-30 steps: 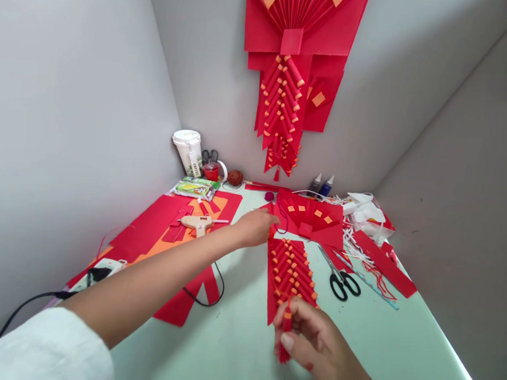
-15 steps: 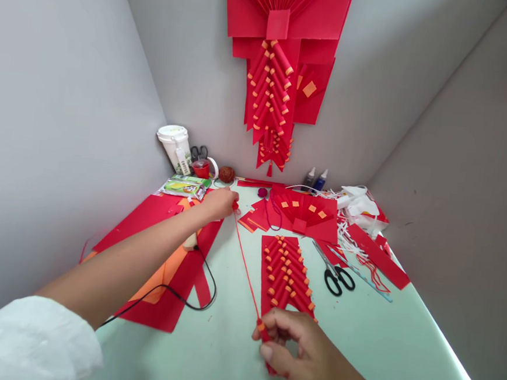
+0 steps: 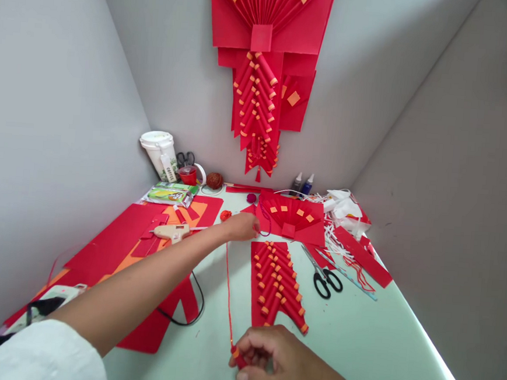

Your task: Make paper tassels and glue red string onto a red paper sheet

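My right hand (image 3: 281,362), low in the middle, pinches a small red tassel (image 3: 239,360) with an orange band near its top. A thin red yarn strand (image 3: 228,293) runs from the tassel up the table toward the red yarn ball (image 3: 226,215). My left hand (image 3: 242,227) reaches across beside that ball, its fingers bent and apart close to a magenta yarn loop (image 3: 265,219); their tips are partly hidden. Just beyond my right hand lies a red panel covered with rolled paper firecrackers (image 3: 276,279).
Black-handled scissors (image 3: 324,277) lie right of the firecracker panel. A glue gun (image 3: 172,231) with a black cord rests on red and orange paper at left. White paper shreds (image 3: 335,240) pile at right. A pleated red fan (image 3: 293,216) lies behind. Red decorations (image 3: 261,97) hang on the wall.
My left hand has let go of the red yarn ball and moved right, toward the magenta yarn. The ball lies on the table. My right hand has shifted left and nearer with the tassel.
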Demonstrator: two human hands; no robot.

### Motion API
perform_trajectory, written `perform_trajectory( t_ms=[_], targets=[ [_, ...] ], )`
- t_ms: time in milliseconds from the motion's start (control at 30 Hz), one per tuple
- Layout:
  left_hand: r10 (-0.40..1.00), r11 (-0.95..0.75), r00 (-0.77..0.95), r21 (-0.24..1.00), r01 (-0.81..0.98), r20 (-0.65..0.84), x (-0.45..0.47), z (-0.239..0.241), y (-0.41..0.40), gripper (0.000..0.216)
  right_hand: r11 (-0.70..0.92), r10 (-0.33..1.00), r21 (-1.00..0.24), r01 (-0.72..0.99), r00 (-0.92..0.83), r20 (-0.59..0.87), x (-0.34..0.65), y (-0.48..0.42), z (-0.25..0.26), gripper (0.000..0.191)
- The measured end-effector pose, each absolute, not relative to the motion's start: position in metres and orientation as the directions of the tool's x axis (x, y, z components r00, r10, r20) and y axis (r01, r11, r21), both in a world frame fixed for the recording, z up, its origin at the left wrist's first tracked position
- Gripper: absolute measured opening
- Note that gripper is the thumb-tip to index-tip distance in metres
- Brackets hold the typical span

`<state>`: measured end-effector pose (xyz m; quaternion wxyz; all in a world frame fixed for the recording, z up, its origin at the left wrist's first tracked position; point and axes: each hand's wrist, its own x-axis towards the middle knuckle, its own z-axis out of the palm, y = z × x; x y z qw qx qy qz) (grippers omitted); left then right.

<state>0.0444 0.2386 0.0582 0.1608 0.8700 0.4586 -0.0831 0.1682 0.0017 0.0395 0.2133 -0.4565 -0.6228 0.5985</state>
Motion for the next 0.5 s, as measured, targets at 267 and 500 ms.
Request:
perform_trajectory(
  t_ms=[267,500],
  targets=[
    [0.741,-0.471,0.549,0.284,0.835,-0.388,0.056,0.050,0.234,0.031,-0.157,0.796,-0.919,0.363,-0.504,-0.335,0.164,-0.001,0.037,0.016],
    [0.755,-0.424,0.532,0.334,0.842,-0.383,0.060,0.054,0.235,0.030,-0.097,0.796,-0.932,0.351,-0.534,-0.284,0.163,-0.001,0.026,0.014]
  ],
)
